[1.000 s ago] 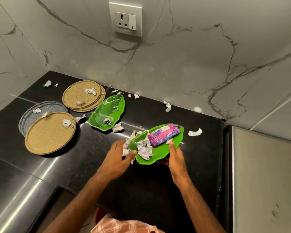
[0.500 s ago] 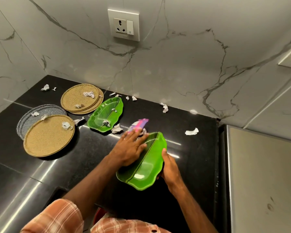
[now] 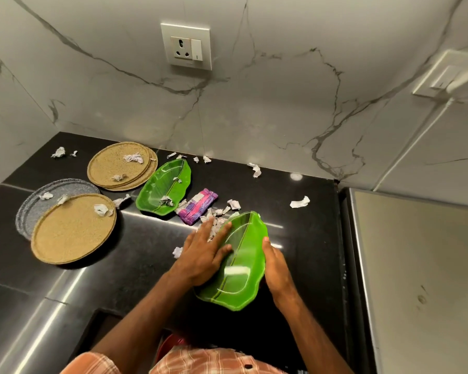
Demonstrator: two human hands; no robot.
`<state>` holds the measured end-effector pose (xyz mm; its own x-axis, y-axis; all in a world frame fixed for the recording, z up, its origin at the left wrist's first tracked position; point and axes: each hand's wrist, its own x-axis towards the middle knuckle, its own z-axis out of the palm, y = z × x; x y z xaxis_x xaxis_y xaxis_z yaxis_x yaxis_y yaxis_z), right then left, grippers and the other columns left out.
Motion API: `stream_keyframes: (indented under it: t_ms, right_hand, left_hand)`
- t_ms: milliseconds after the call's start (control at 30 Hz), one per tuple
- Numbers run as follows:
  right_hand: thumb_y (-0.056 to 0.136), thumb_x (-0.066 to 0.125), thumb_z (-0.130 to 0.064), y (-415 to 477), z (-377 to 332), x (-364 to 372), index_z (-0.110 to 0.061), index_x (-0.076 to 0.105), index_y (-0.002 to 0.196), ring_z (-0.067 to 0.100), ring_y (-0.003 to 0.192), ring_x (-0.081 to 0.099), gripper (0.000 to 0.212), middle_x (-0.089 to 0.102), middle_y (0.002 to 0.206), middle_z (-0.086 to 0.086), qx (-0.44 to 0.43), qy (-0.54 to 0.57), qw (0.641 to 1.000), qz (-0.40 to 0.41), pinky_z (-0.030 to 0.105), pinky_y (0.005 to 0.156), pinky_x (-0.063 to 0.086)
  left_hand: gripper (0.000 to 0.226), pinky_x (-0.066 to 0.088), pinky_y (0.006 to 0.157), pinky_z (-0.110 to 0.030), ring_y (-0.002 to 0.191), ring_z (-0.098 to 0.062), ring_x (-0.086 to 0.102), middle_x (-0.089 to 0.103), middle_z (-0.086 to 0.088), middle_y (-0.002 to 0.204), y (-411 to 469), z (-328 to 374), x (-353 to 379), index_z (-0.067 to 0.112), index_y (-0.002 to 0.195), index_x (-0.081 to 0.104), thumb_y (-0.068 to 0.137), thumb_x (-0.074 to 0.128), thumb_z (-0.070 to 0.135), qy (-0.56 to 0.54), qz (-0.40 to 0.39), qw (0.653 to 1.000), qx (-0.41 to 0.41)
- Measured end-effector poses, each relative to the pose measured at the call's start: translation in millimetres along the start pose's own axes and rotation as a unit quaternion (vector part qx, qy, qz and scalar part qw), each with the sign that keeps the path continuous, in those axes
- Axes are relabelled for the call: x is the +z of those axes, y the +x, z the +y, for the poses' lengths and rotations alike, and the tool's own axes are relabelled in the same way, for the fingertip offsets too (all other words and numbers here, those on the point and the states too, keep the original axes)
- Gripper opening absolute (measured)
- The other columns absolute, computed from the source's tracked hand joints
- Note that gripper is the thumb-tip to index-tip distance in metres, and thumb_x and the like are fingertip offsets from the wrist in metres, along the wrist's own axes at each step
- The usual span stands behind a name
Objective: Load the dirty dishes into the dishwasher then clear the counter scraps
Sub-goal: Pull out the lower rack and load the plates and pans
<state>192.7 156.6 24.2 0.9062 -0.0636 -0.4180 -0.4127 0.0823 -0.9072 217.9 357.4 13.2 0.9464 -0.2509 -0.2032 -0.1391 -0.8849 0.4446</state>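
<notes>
The green plate (image 3: 241, 284) hides the fingers of the right hand (image 3: 277, 268).

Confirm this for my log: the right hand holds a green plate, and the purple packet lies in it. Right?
Wrong on the packet: it lies on the counter, beside the other green plate, not in the held plate. The head view shows it. The right hand does hold that plate.

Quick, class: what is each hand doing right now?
Left hand: open, pressing flat on the near green plate.
Right hand: holding that plate's edge.
</notes>
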Motion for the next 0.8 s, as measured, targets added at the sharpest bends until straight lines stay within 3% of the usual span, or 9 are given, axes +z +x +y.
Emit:
stream_keyframes:
  t_ms: [100,167,267,400,467,533,633,733,800]
  right_hand:
    - [0.112,0.034,-0.035,-13.6,-1.8,-2.9,-0.007,0.078,0.104,0.023,0.086,0.078,0.052,0.08,0.094,0.013,-0.005,0.031,0.999,0.01,0.031,0.074,0.061]
    - [0.111,0.036,-0.036,-23.3,-2.9,-6.5,-0.006,0.078,0.102,0.02,0.082,0.078,0.053,0.08,0.091,0.013,-0.01,0.043,0.999,0.021,0.025,0.067,0.059]
    - [0.111,0.039,-0.037,-41.5,0.0,-10.0,-0.008,0.077,0.104,0.02,0.086,0.078,0.049,0.08,0.095,0.012,-0.013,0.065,0.997,0.035,0.025,0.07,0.06]
    - [0.108,0.051,-0.03,-73.2,19.7,-22.8,-0.009,0.073,0.115,0.023,0.097,0.075,0.031,0.079,0.105,0.008,-0.026,0.083,0.994,0.069,0.032,0.083,0.061]
    - [0.105,0.058,-0.026,-90.8,36.4,-34.3,-0.014,0.072,0.11,0.014,0.082,0.071,0.02,0.077,0.09,-0.004,-0.031,0.043,0.994,0.101,0.028,0.067,0.059]
    - [0.104,0.061,-0.023,-111.6,55.9,-50.1,-0.019,0.072,0.104,0.011,0.072,0.063,0.012,0.07,0.079,-0.007,-0.035,0.024,0.988,0.148,0.03,0.056,0.055]
    - [0.103,0.062,-0.019,-149.7,77.2,-74.8,-0.02,0.074,0.105,0.011,0.083,0.067,0.012,0.075,0.091,-0.004,-0.042,0.03,0.975,0.217,0.031,0.074,0.057]
    - [0.103,0.061,-0.014,-193.7,93.1,-102.3,-0.02,0.075,0.108,0.009,0.093,0.074,0.015,0.08,0.102,-0.004,-0.016,0.055,0.957,0.284,0.025,0.082,0.058]
    - [0.102,0.062,-0.012,-217.7,99.3,-119.7,-0.02,0.075,0.106,0.009,0.09,0.075,0.016,0.08,0.1,-0.003,-0.003,0.066,0.947,0.313,0.028,0.081,0.057]
  left_hand:
    - [0.062,0.031,0.12,-0.04,0.146,-0.017,0.035,0.038,-0.003,0.158,-1.0,-3.7,-7.9,0.027,0.158,0.029,0.102,0.05,0.046,-0.183,0.055,0.981,-0.039]
    - [0.04,0.051,0.1,-0.029,0.114,-0.009,0.064,0.069,0.002,0.121,-7.6,2.2,-16.6,0.028,0.14,0.056,0.101,0.059,0.036,-0.252,0.047,0.963,-0.079]
    - [0.015,0.058,0.08,-0.021,0.078,0.006,0.069,0.076,0.011,0.086,-17.9,10.6,-15.6,0.033,0.112,0.071,0.099,0.064,0.028,-0.346,0.051,0.932,-0.098]
    - [0.014,0.061,0.077,-0.041,0.08,-0.018,0.072,0.077,-0.006,0.091,-26.7,22.5,2.1,0.021,0.112,0.069,0.1,0.062,0.025,-0.472,0.047,0.872,-0.121]
    - [0.013,0.062,0.071,-0.044,0.08,-0.024,0.072,0.075,-0.015,0.095,-33.8,34.3,13.7,0.019,0.112,0.065,0.101,0.06,0.023,-0.53,0.026,0.837,-0.132]
    - [0.011,0.062,0.068,-0.042,0.078,-0.022,0.073,0.074,-0.013,0.092,-40.5,50.4,26.9,0.015,0.11,0.063,0.102,0.059,0.02,-0.547,-0.013,0.827,-0.125]
    - [0.007,0.062,0.069,-0.041,0.072,-0.019,0.071,0.072,-0.012,0.09,-49.5,76.3,48.1,0.011,0.107,0.062,0.101,0.059,0.014,-0.541,-0.091,0.831,-0.095]
    - [0.016,0.06,0.082,-0.044,0.098,-0.031,0.072,0.074,-0.01,0.106,-57.3,104.2,77.0,0.013,0.115,0.064,0.099,0.063,0.015,-0.496,-0.148,0.855,-0.043]
    - [0.035,0.056,0.096,-0.042,0.115,-0.02,0.067,0.071,0.001,0.121,-60.8,124.3,90.6,0.019,0.129,0.059,0.096,0.068,0.022,-0.46,-0.134,0.878,-0.002]
